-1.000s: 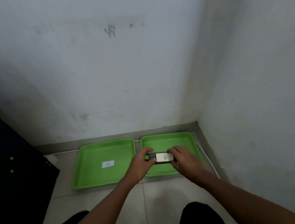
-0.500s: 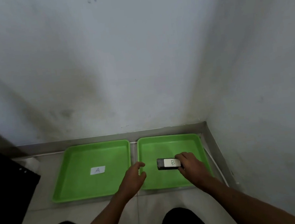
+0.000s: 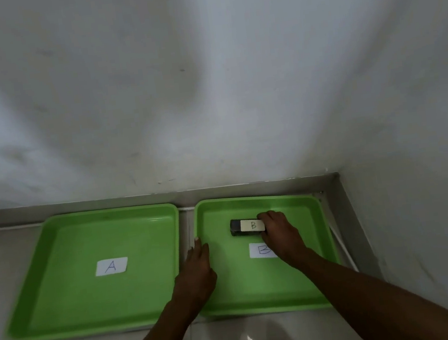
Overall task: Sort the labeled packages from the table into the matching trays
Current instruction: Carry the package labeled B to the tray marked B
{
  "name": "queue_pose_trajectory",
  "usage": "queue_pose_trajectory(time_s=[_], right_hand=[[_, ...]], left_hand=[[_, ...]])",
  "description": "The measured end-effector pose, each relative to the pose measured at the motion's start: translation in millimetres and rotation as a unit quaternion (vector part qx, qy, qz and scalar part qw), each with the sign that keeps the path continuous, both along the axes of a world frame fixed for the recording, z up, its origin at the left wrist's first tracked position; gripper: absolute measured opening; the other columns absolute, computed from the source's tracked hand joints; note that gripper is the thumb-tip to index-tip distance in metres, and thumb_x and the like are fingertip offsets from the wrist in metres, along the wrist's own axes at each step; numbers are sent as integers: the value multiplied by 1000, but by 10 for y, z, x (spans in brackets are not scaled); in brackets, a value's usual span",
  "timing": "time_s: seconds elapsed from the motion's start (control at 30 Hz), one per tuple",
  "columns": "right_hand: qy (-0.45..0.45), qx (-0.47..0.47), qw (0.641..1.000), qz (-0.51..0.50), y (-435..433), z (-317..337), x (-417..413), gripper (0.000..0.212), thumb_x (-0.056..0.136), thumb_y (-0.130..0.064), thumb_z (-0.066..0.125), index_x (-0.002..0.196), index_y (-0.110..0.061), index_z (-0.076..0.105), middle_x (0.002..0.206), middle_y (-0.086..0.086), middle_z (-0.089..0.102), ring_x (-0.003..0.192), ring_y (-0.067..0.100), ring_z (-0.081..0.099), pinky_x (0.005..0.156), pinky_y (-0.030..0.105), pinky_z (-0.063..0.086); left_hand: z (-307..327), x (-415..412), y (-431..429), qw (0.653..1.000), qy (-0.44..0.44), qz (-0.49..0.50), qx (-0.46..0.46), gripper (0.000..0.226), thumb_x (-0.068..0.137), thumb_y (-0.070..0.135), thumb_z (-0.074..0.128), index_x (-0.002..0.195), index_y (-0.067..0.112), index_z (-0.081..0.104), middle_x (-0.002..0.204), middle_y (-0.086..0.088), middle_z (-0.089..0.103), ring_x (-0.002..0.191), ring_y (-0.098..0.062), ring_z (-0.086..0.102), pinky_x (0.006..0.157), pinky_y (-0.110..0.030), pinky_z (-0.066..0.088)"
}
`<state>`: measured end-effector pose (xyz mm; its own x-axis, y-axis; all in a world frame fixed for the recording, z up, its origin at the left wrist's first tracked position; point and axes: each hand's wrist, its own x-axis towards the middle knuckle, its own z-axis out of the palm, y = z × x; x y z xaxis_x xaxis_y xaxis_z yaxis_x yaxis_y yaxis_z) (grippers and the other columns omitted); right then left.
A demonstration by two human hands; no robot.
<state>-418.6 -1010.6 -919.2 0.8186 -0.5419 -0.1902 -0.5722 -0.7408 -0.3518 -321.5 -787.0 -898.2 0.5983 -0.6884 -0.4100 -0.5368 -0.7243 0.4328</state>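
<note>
Fingers (image 3: 265,217) of the right hand (image 3: 280,235) still clasp the dark rectangular package with the white "B" label (image 3: 245,226), now deeper inside the right green plastic tray (image 3: 318,214). Left hand (image 3: 197,269), empty with fingers loosely extended, has drawn back to that tray's near-left rim.

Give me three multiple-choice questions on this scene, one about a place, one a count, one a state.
1. Where is the dark rectangular package with the white B label?
A. in the tray marked A
B. in the tray marked B
C. on the floor

2. How many green plastic trays are there?
A. one
B. two
C. three

3. What is the left hand holding?
A. nothing
B. a package
C. a label

Answers: 1 B, it lies in the right green tray above its B label. 2 B, two side by side. 3 A, only the right hand has a grip on it.
</note>
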Motion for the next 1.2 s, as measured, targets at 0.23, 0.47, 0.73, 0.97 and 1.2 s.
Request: queue_pose_trajectory(time_s=[0.23,0.47,0.73,0.97,1.2], right_hand=[[-10,-24,1000,-8,-81,-102,201,41,84,-4,59,124,-11,54,123,10,59,116,28,48,83,42,50],[0,-63,998,-21,-49,-101,195,48,82,-2,59,128,-11,53,125,14,58,108,36,51,75,45,54],[13,-76,997,8,20,75,28,56,81,2,55,134,-13,45,138,13,49,118,33,48,79,43,54],[0,-74,997,14,556,709,-309,57,78,-5,63,133,-8,48,143,16,47,121,32,49,77,43,57],[-37,-88,995,3,1257,1582,-626,48,89,-14,53,137,-11,43,147,13,41,132,30,39,89,43,51]], left_hand=[[-77,8,38,1000,1,14,-26,64,96,6,47,154,7,20,166,-12,7,147,-31,29,112,-40,41],[-74,12,35,999,18,14,-30,68,95,8,50,155,6,16,165,-14,5,150,-31,20,117,-40,36],[103,-7,87,1000,28,1,-8,67,95,14,51,153,5,19,164,-19,9,151,-33,16,119,-43,31],[765,-132,279,1000,1,-18,-6,61,93,13,50,150,6,28,160,-21,22,147,-35,25,110,-46,42],[1640,-333,672,996,-62,-60,-39,58,94,13,47,149,7,31,154,-19,32,142,-32,32,106,-49,44]])
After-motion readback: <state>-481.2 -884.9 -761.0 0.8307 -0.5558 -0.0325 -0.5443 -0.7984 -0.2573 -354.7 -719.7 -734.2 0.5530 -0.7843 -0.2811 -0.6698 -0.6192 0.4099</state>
